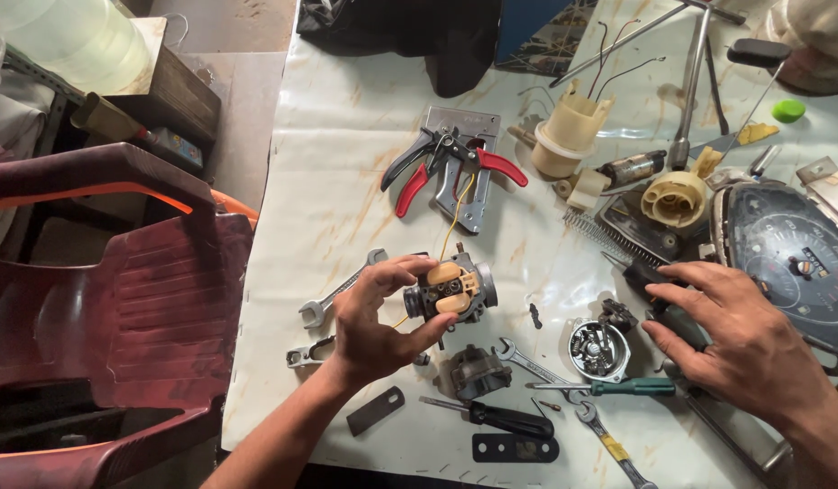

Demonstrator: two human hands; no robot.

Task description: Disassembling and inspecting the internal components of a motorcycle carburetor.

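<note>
Left hand (373, 321) grasps carburetor (450, 290) | right hand (740, 330) covers dark tool, grip unclear

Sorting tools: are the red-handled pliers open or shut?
Open: the red-handled pliers lie on a metal plate with handles splayed apart.

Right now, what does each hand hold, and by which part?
Left hand holds the carburetor by its sides. Right hand rests on a dark-handled tool.

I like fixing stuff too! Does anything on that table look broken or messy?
Messy, yes. The carburetor in the left hand is open, its float showing, and its bowl lies apart on the table. Wrenches and screwdrivers lie scattered about.
</note>
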